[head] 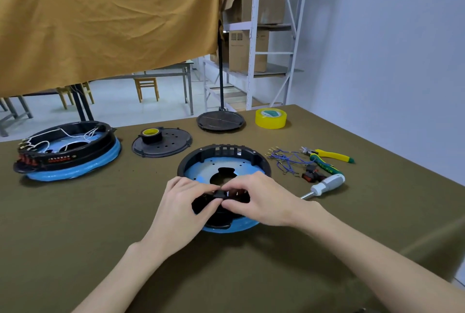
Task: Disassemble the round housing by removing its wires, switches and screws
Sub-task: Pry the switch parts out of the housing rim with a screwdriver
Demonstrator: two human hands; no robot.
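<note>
A round black housing [224, 155] with a blue-wrapped base lies in the middle of the table. At its near rim, my left hand [186, 202] and my right hand [256, 199] both pinch a small black switch [221, 194]. The near rim is partly hidden by my fingers. To the right lie loose blue wires [286, 161], two removed black-and-red switches [310, 174], a white-handled screwdriver [327, 185] and yellow-green pliers [327, 155].
A second round housing [68, 151] with white wires and red switches sits at the far left. A black cover plate [162, 145] with a black tape roll, a black stand base [221, 121] and a yellow tape roll [271, 118] lie farther back.
</note>
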